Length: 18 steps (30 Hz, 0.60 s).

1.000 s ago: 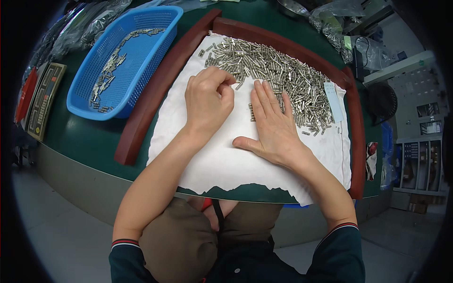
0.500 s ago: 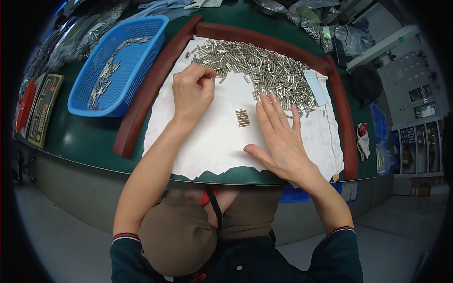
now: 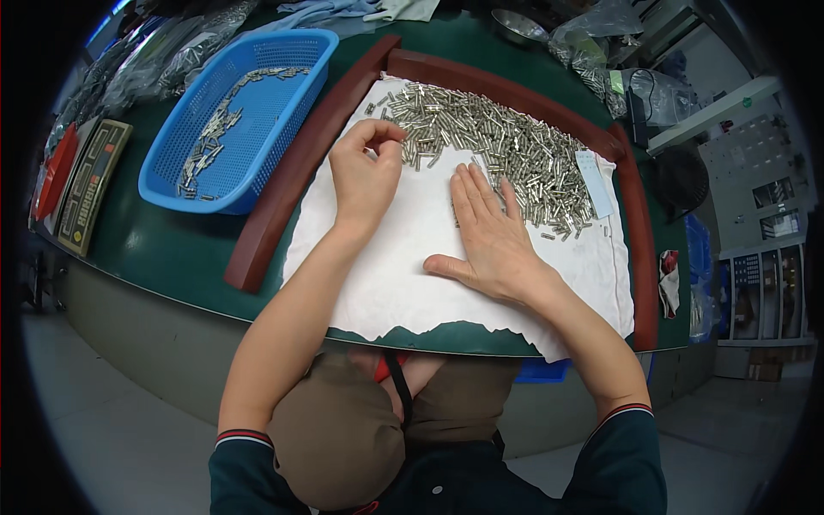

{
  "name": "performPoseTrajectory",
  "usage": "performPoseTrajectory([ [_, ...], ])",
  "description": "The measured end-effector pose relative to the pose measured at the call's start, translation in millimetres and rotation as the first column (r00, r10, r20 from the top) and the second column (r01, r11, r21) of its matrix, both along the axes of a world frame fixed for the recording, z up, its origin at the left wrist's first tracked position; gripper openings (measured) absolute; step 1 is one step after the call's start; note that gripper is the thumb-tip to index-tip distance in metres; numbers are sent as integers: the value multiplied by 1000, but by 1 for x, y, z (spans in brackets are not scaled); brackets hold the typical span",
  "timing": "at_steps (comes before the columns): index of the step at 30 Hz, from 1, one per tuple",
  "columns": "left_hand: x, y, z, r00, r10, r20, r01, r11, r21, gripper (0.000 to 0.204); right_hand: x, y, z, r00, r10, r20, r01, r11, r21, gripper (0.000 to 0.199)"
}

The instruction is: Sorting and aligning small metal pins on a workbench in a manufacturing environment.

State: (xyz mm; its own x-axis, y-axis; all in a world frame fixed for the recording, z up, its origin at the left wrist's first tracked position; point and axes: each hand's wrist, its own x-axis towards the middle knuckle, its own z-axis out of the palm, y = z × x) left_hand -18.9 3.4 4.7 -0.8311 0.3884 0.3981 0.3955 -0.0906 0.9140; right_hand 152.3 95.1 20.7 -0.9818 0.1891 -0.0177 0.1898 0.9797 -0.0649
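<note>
A wide heap of small, shiny metal pins point(image 3: 481, 129) lies over the far part of a white cloth point(image 3: 386, 275). At the heap's left edge my left hand point(image 3: 365, 176) is raised, thumb and forefinger pinched together. Whatever may be between those fingertips is too small to make out. My right hand point(image 3: 489, 227) lies flat, palm down, on the cloth just short of the heap. Its fingers are stretched and the thumb points out to the left. The spot where a small block of aligned pins lay is covered by this hand.
Dark red wooden bars point(image 3: 300, 172) frame the cloth on three sides. A blue plastic basket point(image 3: 249, 184) holding more pins stands at the left on the green table point(image 3: 154, 257). A pale blue paper slip point(image 3: 594, 184) lies at the heap's right; a metal bowl point(image 3: 519, 27) stands at the back.
My right hand has slid left, over the place where the small block of pins showed. My left hand stays pinched by the heap. The whole view has shifted slightly.
</note>
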Motion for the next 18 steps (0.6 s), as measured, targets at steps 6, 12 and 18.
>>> performPoseTrajectory([
  [6,1,-1,4,1000,-5,1,5,1000,13,15,-6,4,1,1000,-5,-7,5,1000,8,115],
  [12,0,0,3,999,-14,-45,12,1000,-25,15,33,-19,6,1000,20,-11,-21,999,-27,115],
  [18,-4,-1,1,998,-24,-53,23,999,-25,16,60,-36,13,1000,28,2,-28,998,-57,115],
])
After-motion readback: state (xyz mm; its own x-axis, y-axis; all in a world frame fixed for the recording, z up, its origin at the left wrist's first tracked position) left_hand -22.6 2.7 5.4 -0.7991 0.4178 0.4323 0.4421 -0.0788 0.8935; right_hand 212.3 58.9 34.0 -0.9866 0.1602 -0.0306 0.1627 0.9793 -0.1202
